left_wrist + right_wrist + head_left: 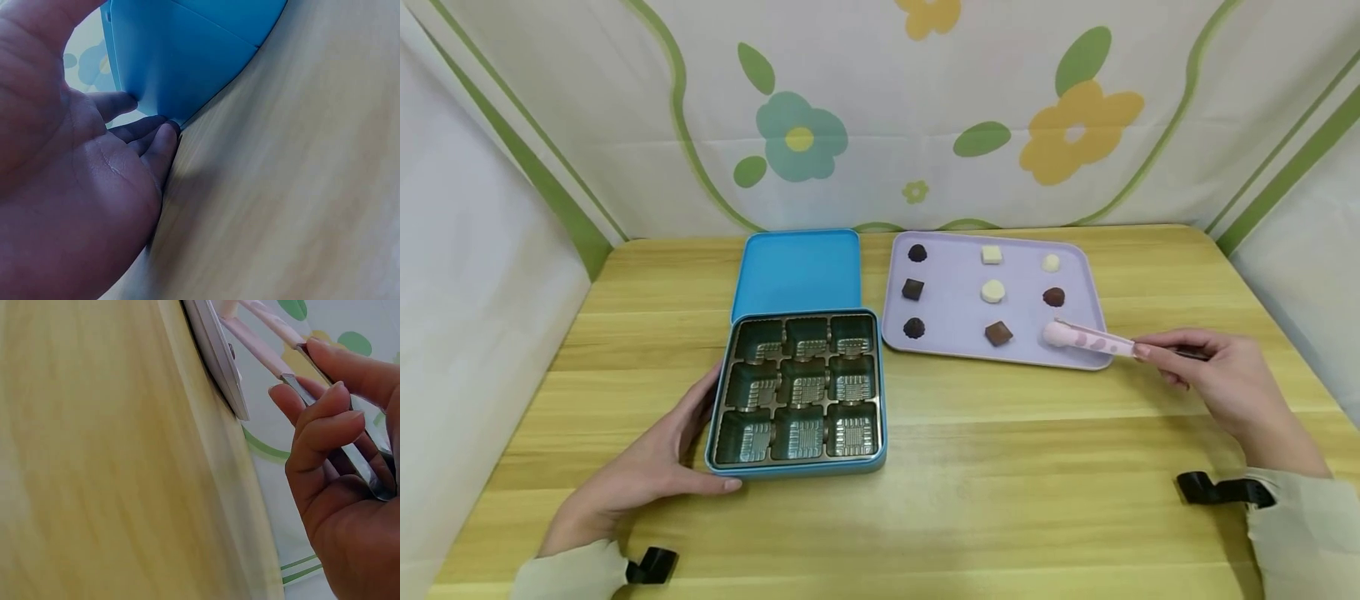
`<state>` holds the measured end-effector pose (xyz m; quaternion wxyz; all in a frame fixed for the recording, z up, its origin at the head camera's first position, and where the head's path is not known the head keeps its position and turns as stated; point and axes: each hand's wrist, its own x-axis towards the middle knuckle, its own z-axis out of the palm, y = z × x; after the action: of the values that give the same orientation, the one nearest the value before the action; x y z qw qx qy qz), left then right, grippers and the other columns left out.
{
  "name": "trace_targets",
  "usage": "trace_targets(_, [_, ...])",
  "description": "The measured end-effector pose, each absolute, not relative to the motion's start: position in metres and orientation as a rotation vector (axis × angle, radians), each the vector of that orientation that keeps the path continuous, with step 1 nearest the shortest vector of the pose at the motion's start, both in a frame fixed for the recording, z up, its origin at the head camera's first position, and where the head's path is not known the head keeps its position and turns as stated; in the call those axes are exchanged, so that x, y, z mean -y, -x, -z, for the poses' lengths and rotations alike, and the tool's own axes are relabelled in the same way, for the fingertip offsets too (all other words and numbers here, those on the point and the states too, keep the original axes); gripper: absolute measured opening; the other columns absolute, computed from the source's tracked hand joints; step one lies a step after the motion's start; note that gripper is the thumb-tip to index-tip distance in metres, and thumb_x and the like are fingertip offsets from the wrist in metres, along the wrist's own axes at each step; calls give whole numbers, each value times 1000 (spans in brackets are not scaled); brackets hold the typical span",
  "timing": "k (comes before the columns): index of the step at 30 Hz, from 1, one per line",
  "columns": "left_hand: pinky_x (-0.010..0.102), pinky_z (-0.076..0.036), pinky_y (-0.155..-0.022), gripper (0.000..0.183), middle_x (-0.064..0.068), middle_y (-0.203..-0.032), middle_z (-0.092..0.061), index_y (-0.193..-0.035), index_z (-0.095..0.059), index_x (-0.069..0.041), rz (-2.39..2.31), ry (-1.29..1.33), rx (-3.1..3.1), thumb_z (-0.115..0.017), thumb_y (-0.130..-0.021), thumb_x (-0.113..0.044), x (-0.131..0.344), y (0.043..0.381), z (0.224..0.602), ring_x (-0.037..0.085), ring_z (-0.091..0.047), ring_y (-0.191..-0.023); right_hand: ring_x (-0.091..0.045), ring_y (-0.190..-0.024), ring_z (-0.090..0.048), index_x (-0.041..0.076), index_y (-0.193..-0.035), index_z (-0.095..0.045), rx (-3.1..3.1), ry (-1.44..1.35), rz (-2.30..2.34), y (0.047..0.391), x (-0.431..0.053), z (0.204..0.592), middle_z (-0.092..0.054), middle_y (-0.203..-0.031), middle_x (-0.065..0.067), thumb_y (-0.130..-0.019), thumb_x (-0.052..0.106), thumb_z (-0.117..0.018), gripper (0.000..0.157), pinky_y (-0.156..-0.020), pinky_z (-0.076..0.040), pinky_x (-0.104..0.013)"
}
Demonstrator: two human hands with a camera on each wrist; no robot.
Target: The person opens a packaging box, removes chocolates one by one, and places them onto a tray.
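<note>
My left hand lies against the near left corner of a blue tin. Its thumb runs along the front wall and its fingers touch the left side; the left wrist view shows fingertips on the blue wall. Inside the tin, a dark divided insert has several square compartments, with none holding chocolate. My right hand grips metal tongs with pale pink tips. These tips reach over the near right corner of a lilac tray. I cannot tell whether a piece sits between them.
Chocolates stand in rows on the tray, among them a dark square, a white round, a brown square and a brown round. Behind the tin lies its blue lid. A flowered cloth rises behind the wooden table.
</note>
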<state>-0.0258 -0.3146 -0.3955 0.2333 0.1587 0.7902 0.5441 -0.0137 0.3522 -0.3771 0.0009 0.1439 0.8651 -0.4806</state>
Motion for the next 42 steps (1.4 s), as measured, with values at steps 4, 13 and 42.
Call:
trace_targets(4, [-3, -22, -109, 133, 0, -183, -3, -173, -5, -42, -1491, -442, -2173, -94, -81, -7, 315, 26, 395, 29, 1, -167, -9, -69, -61, 17, -112, -86, -2656, -487, 1583, 15, -356, 377, -78, -82, 13, -99, 26, -80, 17, -58, -50, -25])
trace_targets(13, [-3, -21, -109, 133, 1, -183, -5, -173, -7, -41, -1491, -435, -2183, -95, -80, -7, 314, 26, 396, 28, 0, -167, -10, -67, -59, 15, -105, -88, -2544, -529, 1789, 15, -361, 378, -75, -74, 7, -97, 17, -82, 10, -57, -49, -23])
trace_targets(42, [-3, -23, -107, 133, 2, -183, -4, -173, -6, -41, -1498, -408, -2168, -95, -80, -8, 314, 25, 393, 32, 0, -167, -13, -62, -55, 7, -111, -85, -2634, -361, 1837, 11, -338, 357, -75, -73, 7, -97, 12, -81, 15, -54, -43, -29])
